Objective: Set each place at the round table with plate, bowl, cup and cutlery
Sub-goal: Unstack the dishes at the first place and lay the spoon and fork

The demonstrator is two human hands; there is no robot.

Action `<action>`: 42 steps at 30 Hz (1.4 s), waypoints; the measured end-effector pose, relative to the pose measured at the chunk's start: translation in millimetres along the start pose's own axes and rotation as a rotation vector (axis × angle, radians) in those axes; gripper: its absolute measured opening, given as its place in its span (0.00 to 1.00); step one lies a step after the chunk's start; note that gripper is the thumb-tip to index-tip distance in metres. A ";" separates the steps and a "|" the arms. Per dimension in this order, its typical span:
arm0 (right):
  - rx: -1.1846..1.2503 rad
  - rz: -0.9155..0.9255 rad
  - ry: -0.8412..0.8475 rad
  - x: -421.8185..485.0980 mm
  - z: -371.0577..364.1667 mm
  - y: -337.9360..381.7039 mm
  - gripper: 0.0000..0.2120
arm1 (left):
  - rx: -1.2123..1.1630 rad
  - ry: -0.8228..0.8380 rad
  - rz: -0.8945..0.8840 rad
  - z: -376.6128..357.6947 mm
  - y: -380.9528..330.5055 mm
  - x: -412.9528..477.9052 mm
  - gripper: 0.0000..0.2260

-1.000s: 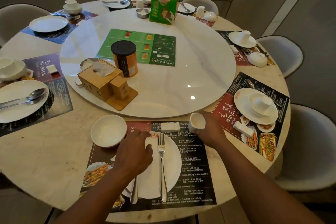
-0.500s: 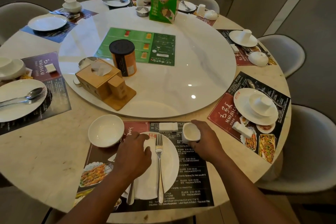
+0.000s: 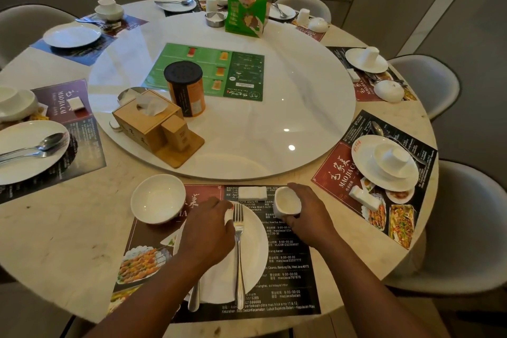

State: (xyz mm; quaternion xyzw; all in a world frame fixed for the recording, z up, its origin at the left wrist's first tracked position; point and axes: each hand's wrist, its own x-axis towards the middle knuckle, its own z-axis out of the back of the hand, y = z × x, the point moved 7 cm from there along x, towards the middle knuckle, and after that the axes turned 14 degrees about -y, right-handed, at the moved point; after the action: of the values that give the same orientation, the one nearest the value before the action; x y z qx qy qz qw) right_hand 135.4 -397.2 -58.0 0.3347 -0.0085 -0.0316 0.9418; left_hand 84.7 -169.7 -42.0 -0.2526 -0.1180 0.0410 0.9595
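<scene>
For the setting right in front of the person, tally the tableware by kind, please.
Plate: 1
Bowl: 1
Cup, held by the right hand: 1
Fork: 1
Second utensil, head hidden under the left hand: 1
White rest: 1
Total: 6

I count seven white plates (image 3: 72, 34), seven printed placemats (image 3: 288, 269) and five chairs (image 3: 466, 228) in view. The turntable (image 3: 301, 107) carries one tissue box (image 3: 131, 121) and one black-lidded canister (image 3: 189, 93).
</scene>
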 end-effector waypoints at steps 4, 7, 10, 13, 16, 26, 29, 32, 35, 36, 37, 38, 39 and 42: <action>0.023 -0.029 0.008 -1.3 -2.0 -4.0 0.41 | 0.049 0.060 -0.119 -14.6 -19.6 9.8 0.20; 0.071 -0.074 0.013 -4.3 -3.3 -10.8 0.41 | 0.127 0.133 -0.169 -31.3 -29.5 16.2 0.21; 0.153 -0.082 -0.004 -7.6 -2.3 -14.3 0.34 | 0.187 0.196 -0.228 -48.4 -38.3 22.2 0.22; 0.203 -0.110 -0.017 -10.1 -2.6 -17.3 0.34 | 0.238 0.278 -0.245 -67.7 -36.3 25.6 0.25; 0.246 -0.126 -0.031 -10.0 -2.6 -20.4 0.32 | 0.282 0.313 -0.250 -80.2 -32.2 26.4 0.27; 0.242 -0.156 -0.008 -6.8 -7.2 -29.4 0.34 | 0.301 0.346 -0.242 -83.2 -33.7 26.8 0.28; 0.241 -0.156 -0.003 -5.9 -7.2 -30.1 0.34 | 0.300 0.342 -0.245 -83.4 -32.9 26.5 0.28; 0.248 -0.155 0.007 -5.7 -8.0 -30.4 0.33 | 0.300 0.338 -0.248 -83.6 -32.0 26.5 0.28; 0.248 -0.147 0.005 -5.4 -8.2 -30.8 0.34 | 0.298 0.333 -0.249 -84.0 -32.0 26.7 0.28; 0.249 -0.144 0.003 -5.6 -7.5 -30.0 0.33 | 0.295 0.332 -0.249 -83.8 -32.0 26.4 0.28; 0.252 -0.140 0.000 -5.8 -6.1 -29.2 0.33 | 0.289 0.330 -0.248 -83.6 -32.1 26.0 0.27; 0.256 -0.135 0.002 -6.4 -4.8 -28.6 0.33 | 0.284 0.327 -0.246 -83.2 -31.6 25.6 0.27; 0.256 -0.135 0.007 -7.3 -3.9 -28.1 0.34 | 0.277 0.322 -0.243 -81.6 -31.4 25.0 0.27; 0.245 -0.192 0.029 -11.9 1.2 -36.1 0.36 | 0.215 0.245 -0.248 -70.7 -40.2 26.2 0.25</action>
State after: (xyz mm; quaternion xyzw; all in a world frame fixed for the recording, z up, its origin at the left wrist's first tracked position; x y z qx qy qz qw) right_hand 121.5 -425.1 -79.7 0.4469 0.0334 -0.1151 0.8865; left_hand 128.2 -234.6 -76.4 -0.1351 -0.0257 -0.0962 0.9858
